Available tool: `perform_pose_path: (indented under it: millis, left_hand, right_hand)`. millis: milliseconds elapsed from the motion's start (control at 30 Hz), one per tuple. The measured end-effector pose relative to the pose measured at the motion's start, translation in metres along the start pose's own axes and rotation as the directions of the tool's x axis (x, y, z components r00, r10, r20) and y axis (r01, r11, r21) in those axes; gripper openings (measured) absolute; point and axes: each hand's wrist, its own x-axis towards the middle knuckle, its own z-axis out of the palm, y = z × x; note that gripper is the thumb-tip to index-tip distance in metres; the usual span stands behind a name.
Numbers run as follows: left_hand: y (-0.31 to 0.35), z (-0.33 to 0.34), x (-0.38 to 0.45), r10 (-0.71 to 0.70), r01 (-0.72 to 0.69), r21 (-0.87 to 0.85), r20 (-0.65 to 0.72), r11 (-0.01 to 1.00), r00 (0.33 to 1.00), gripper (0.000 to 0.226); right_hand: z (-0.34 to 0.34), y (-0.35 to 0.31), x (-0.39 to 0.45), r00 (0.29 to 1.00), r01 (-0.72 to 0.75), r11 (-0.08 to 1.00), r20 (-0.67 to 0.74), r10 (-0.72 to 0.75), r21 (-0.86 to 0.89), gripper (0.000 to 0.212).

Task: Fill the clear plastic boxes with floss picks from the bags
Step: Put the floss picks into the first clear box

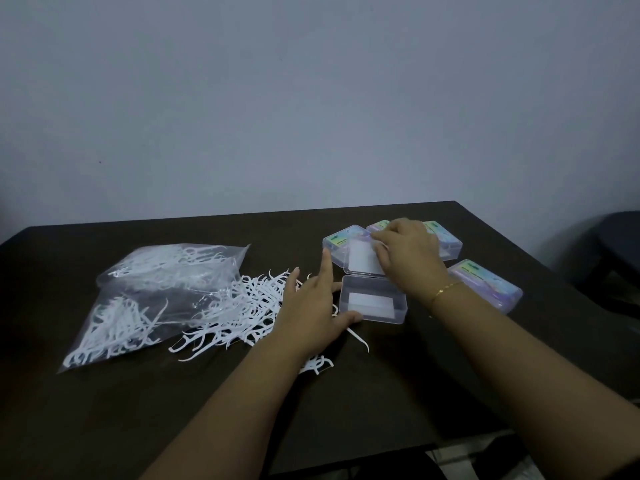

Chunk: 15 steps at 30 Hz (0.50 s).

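Both forearms reached in from the near edge of the dark table [346,403], nearest to the viewer. Her left hand [311,306] lay against the left end of the open clear box [372,303]: the thumb rested at its near left corner, the index finger pointed away toward the far edge, and the other fingers were straight, curled round nothing. That box stood right of the table's middle, its base holding no picks, only a white card on the bottom. Its hinged lid [363,259] was tipped up and back. The right hand [408,254], a thin gold bracelet [445,291] on its wrist, held the lid's far edge with bent fingers.

Behind the lid, toward the far right corner, sat three closed boxes with shiny rainbow labels: one [337,242] touching the lid's left side, and two [379,226] [446,242] partly hidden by the right hand. A fourth labelled box [485,284] lay by the right edge, just beyond the right wrist.

Loose white floss picks [249,306] were heaped in the table's middle, just left of the left hand and partly under it; one stray pick [360,339] lay near the open box's near side. Two clear plastic bags [166,268] [114,327] of picks lay toward the left edge, overlapping.
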Motion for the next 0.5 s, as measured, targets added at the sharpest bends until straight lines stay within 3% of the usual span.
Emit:
perform_pose_path:
  millis: [167, 367, 500]
  left_hand:
    - [0.004, -0.003, -0.004, -0.004, 0.002, 0.124, 0.02, 0.992, 1.0, 0.086]
    - [0.01, -0.012, -0.013, 0.013, -0.009, 0.154, -0.021, 0.988, 1.0, 0.072]
    - [0.01, -0.023, -0.02, 0.023, -0.015, 0.038, -0.201, 0.999, 0.979, 0.058]
  right_hand:
    - [0.017, -0.004, 0.0, 0.965, 0.031, 0.999, 0.262, -0.019, -0.044, 0.033]
    - [0.014, -0.01, -0.013, 0.986, -0.078, 0.984, 0.161, 0.051, 0.163, 0.035]
    - [0.006, -0.017, -0.034, 0.997, -0.075, 0.974, 0.007, 0.076, 0.212, 0.034]
